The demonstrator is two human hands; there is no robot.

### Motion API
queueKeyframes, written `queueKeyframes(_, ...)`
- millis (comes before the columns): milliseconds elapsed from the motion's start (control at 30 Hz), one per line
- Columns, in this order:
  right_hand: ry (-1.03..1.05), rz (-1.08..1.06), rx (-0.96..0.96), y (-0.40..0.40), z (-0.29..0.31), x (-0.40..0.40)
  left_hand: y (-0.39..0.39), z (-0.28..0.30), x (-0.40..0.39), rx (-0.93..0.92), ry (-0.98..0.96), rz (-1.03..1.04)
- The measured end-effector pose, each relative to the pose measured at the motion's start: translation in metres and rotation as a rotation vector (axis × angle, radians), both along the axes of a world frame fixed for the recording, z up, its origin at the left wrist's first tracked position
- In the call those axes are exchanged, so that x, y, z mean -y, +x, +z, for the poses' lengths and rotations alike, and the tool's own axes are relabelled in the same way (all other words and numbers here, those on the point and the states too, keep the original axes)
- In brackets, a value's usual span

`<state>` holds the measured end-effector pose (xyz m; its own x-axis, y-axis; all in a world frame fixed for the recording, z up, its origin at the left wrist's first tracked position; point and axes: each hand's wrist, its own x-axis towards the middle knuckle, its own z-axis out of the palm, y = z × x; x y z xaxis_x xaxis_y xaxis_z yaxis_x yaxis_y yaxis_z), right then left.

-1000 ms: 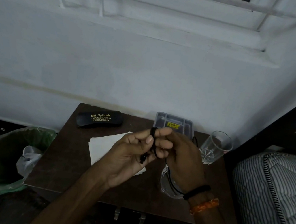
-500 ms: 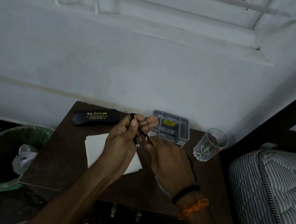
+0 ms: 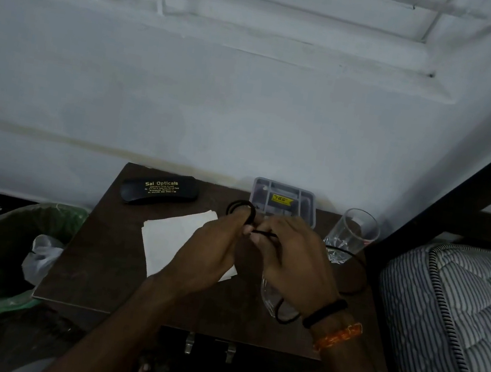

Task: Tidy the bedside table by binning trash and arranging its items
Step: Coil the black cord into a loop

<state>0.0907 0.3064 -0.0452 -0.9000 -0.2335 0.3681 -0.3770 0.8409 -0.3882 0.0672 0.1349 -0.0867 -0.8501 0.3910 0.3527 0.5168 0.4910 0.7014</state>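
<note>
Over the middle of the dark wooden bedside table [image 3: 93,258], both hands work on a thin black cable [image 3: 351,256]. My left hand [image 3: 212,251] holds a few coiled loops of it that stick up above the fingers. My right hand [image 3: 294,257] pinches the strand just right of the coil. The rest of the cable trails right past the drinking glass [image 3: 355,234] and loops back under my right wrist. White paper sheets [image 3: 166,237] lie beneath my left hand.
A black spectacle case [image 3: 159,189] lies at the table's back left. A grey compartment box [image 3: 283,201] stands at the back, and a clear plastic piece [image 3: 269,297] lies under my right wrist. A green-lined bin [image 3: 5,252] stands left of the table, a striped mattress [image 3: 455,328] right.
More cable is wound into loops in my left hand. Both hands have drifted slightly right and toward the back of the table, and the loose end trails out to the right.
</note>
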Motion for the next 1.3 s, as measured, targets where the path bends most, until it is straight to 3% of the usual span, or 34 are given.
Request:
queueKeyframes(100, 0.004, 0.015, -0.046, -0.002, 0.003, -0.008, 0.000, 0.001, 0.001, 0.042, -0.120, 0.004)
queueKeyframes(200, 0.026, 0.026, -0.117, -0.003, 0.004, -0.010, 0.003, 0.008, 0.000, 0.085, -0.084, -0.063)
queueKeyframes(467, -0.026, -0.029, -0.231, -0.003, 0.016, -0.014, 0.005, 0.045, 0.005, 0.669, 0.624, -0.348)
queueKeyframes(667, -0.010, -0.062, -0.280, 0.000, 0.020, -0.005, 0.006, 0.053, 0.009, 0.946, 1.080, -0.511)
queueKeyframes(1033, 0.092, -0.112, -0.272, 0.017, 0.045, 0.018, -0.001, 0.055, 0.011, 0.961, 1.539, -0.503)
queueKeyframes(1300, 0.060, -0.105, -0.043, 0.015, 0.040, 0.030, -0.001, 0.060, 0.007, 0.803, 1.570, -0.326)
